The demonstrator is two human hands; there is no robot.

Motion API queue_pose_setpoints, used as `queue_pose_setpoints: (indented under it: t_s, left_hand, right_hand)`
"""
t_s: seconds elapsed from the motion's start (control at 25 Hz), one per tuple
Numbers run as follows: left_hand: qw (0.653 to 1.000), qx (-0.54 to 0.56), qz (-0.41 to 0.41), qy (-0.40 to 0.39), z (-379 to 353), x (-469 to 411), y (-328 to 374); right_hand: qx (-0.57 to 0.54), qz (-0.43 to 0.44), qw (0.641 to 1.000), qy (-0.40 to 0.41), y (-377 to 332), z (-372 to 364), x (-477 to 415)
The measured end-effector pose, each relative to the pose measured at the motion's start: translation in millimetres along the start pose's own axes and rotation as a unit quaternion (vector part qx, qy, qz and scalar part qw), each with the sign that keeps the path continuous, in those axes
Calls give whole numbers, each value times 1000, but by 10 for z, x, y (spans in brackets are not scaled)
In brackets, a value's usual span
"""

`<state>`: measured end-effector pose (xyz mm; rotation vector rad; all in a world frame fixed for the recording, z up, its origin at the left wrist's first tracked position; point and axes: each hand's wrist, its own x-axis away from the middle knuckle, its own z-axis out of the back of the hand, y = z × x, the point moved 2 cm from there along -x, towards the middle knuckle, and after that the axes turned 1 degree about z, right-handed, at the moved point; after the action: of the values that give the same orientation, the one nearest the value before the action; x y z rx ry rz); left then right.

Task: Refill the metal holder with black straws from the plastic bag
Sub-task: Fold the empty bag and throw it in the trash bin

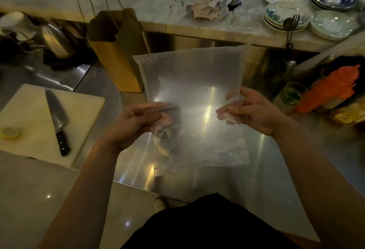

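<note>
The left hand point(136, 122) is held ahead of the body with its back toward the camera. Its fingers curl inward and pinch the left side of the clear plastic bag point(193, 78), and the fingertips show blurred through the film. The right hand point(254, 112) is level with the left and well apart from it, palm turned toward the left hand. Its thumb points up and its fingers are partly curled, pinching the bag's right side. Both wrists look near straight. The left forearm point(85, 179) and right forearm point(316, 169) are bare, enter from the lower corners and converge toward the hands.
</note>
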<state>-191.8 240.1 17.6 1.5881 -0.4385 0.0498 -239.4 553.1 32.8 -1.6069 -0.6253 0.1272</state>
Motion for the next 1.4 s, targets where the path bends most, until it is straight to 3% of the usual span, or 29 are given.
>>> queue_pose_setpoints:
  t_s: [0.16, 0.28, 0.48, 0.6, 0.72, 0.84, 1.04, 1.24, 1.4]
  left_hand:
    - [997, 20, -37, 57, 143, 136, 85]
    - [997, 14, -48, 50, 215, 194, 147]
    - [987, 140, -29, 72, 320, 240, 179]
    - [995, 85, -19, 52, 328, 256, 71]
    - [998, 52, 2, 30, 225, 300, -14]
    - [994, 74, -14, 85, 247, 301, -37]
    - [986, 71, -56, 138, 340, 297, -32]
    - [985, 62, -62, 149, 245, 301, -55]
    - [987, 70, -36, 140, 267, 341, -105]
  right_hand:
    - [-15, 39, 999, 8, -93, -242, -95]
    - [28, 53, 998, 12, -127, -349, -149]
    - [45, 85, 995, 27, -297, -450, -224]
    - [36, 107, 992, 51, -340, -491, -307]
    - [-19, 113, 990, 78, -345, -547, -352]
    - [-121, 69, 987, 83, -297, -638, -350]
    - [-20, -38, 999, -16, 0, -795, -274]
    - [25, -11, 999, 43, -21, -820, -242]
    - [70, 4, 996, 46, -71, -763, -256]
